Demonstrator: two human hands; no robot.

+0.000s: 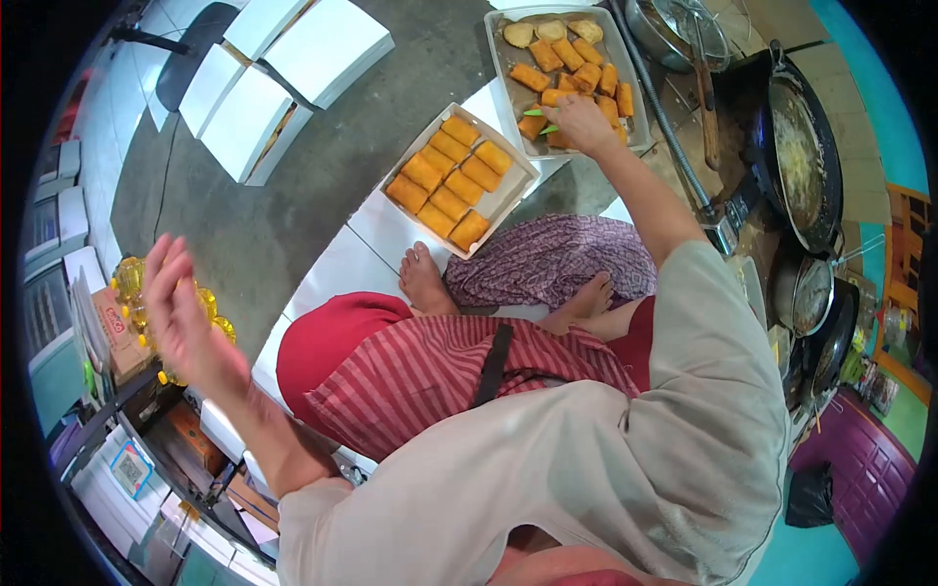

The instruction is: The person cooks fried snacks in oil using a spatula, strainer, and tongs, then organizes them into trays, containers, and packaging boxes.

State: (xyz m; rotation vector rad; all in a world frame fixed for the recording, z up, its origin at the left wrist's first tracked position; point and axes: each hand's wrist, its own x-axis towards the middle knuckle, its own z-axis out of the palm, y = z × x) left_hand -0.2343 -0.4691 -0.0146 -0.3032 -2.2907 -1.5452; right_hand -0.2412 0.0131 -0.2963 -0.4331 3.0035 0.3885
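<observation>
The right hand (583, 123) closes on a fried roll (535, 125) at the near end of the metal tray (500, 59), which holds more rolls, while the white box (508, 200) just beside the tray is nearly full, and the left hand (186, 313) hangs open, well apart.

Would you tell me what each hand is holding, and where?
The left hand is raised, open and empty. The right hand rests on fried pieces in the tray; whether it holds one cannot be told.

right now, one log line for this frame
right hand: on fried pieces in metal tray | left hand: raised, empty | white box: filled
</observation>
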